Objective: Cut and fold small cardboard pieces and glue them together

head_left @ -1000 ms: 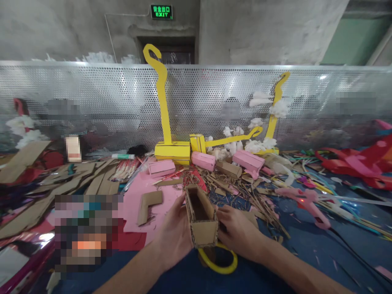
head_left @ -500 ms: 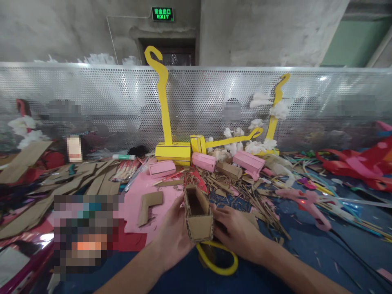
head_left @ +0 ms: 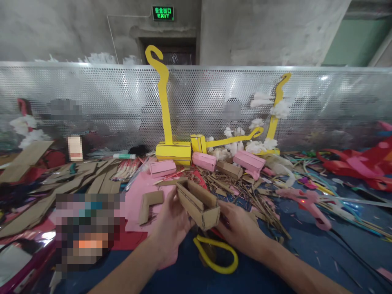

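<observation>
Between my two hands is a small open-topped cardboard box (head_left: 191, 206), long and narrow, tilted with its near end towards the right. My left hand (head_left: 173, 226) grips its left side, with the fingertips partly hidden behind it. My right hand (head_left: 240, 224) closes on the box's right end, its fingers bent and partly out of sight. Just below the box a yellow loop (head_left: 231, 269) lies on the blue table (head_left: 186, 277). An L-shaped cardboard piece (head_left: 148, 204) rests on pink sheet (head_left: 133, 212) left of my left hand.
A pink glue gun (head_left: 315, 204) with a glowing red light and black cord lies at right. Behind the hands are cardboard scraps (head_left: 232, 190), pink boxes (head_left: 249, 161) and a yellow box with a tall hooked strip (head_left: 165, 118). A perforated metal panel (head_left: 196, 94) closes off the back.
The cardboard box has been turned, its far end swinging left and its near end right, so its long left side now shows. Both hands still hold it.
</observation>
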`<state>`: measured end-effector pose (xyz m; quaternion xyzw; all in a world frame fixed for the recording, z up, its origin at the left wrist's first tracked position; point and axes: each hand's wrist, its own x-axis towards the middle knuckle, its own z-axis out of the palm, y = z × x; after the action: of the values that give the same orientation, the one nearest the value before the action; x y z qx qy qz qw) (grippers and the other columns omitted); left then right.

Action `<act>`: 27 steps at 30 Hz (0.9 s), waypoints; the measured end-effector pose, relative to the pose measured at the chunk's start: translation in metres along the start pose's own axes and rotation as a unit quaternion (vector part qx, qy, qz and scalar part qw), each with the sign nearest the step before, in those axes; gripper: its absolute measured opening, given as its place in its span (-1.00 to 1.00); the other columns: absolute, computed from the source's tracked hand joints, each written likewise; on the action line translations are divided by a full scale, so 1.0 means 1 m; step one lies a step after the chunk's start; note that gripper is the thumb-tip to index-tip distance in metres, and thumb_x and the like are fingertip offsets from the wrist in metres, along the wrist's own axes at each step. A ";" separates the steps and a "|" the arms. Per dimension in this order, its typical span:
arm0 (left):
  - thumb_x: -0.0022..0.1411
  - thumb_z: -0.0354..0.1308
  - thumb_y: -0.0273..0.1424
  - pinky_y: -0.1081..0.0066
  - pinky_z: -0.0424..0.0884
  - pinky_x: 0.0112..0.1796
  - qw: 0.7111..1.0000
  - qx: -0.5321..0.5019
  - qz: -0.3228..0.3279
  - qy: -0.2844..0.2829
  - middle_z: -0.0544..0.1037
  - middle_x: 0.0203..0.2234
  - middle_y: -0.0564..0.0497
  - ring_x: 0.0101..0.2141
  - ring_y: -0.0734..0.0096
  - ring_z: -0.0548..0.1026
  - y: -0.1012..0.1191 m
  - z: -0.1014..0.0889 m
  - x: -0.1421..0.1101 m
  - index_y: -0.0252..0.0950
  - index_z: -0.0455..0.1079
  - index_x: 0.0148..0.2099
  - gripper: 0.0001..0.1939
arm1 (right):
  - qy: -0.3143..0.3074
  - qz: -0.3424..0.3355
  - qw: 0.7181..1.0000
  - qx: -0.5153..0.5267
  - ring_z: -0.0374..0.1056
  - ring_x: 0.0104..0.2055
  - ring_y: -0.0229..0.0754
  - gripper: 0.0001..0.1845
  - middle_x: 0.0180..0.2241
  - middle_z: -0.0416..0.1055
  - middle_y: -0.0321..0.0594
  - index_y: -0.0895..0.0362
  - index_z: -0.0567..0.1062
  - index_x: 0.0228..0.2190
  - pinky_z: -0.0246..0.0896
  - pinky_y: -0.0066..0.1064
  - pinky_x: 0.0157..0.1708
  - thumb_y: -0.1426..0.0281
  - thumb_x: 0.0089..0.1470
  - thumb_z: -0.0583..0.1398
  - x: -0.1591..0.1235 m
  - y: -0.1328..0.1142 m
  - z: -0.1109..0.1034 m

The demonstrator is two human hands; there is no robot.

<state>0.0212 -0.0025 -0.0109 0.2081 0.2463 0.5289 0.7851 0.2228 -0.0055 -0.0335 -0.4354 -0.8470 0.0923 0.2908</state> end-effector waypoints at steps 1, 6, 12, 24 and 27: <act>0.38 0.10 -0.26 0.34 0.53 -0.19 1.000 0.007 0.028 0.004 0.65 -0.34 -0.06 -0.32 0.31 0.63 0.003 -0.002 0.003 -0.32 0.48 -0.13 -0.76 | 0.032 0.016 0.999 0.011 0.43 -0.29 -0.14 -0.86 -0.31 0.51 -0.19 0.09 0.43 -0.26 0.26 -0.38 -0.29 0.42 0.27 0.07 0.002 0.003 -0.004; 0.32 0.18 -0.23 0.22 0.52 -0.09 0.995 0.008 0.077 0.061 0.61 -0.35 0.03 -0.31 0.34 0.59 0.020 -0.014 0.017 -0.23 0.45 -0.13 -0.81 | 0.058 0.089 0.994 -0.029 0.40 -0.38 -0.14 -0.75 -0.37 0.51 -0.21 0.09 0.48 -0.23 0.23 -0.34 -0.36 0.26 0.32 0.04 0.011 0.035 -0.043; 0.35 0.15 -0.29 0.19 0.52 -0.07 0.993 0.028 0.106 0.053 0.64 -0.21 -0.07 -0.16 0.24 0.60 0.026 -0.017 0.019 -0.22 0.46 -0.06 -0.82 | -0.149 0.072 0.985 -0.046 0.43 -0.02 0.04 -0.58 0.00 0.49 -0.09 0.07 0.47 -0.01 0.29 -0.24 -0.05 0.21 0.10 0.27 -0.006 0.065 -0.080; 0.29 0.24 -0.45 0.43 0.55 -0.42 0.986 0.114 0.075 0.096 0.64 -0.38 -0.07 -0.41 0.34 0.61 0.021 0.002 0.007 -0.35 0.43 -0.16 -0.90 | -0.077 0.072 0.994 -0.011 0.35 -0.38 -0.16 -0.93 -0.39 0.42 -0.29 0.06 0.38 -0.27 0.22 -0.39 -0.38 0.34 0.27 0.11 0.001 0.051 -0.086; 0.34 0.19 -0.39 0.35 0.58 -0.39 0.988 0.123 0.047 0.077 0.64 -0.35 -0.08 -0.37 0.30 0.61 0.022 0.002 0.005 -0.33 0.43 -0.15 -0.90 | 0.000 0.085 0.988 0.128 0.34 -0.47 -0.22 -0.85 -0.44 0.34 -0.35 0.04 0.30 -0.15 0.26 -0.42 -0.44 0.24 0.34 0.05 0.003 0.036 -0.080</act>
<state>0.0085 0.0097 0.0030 0.2728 0.3588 0.5453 0.7067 0.2915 0.0110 0.0184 -0.4647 -0.7881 0.2246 0.3355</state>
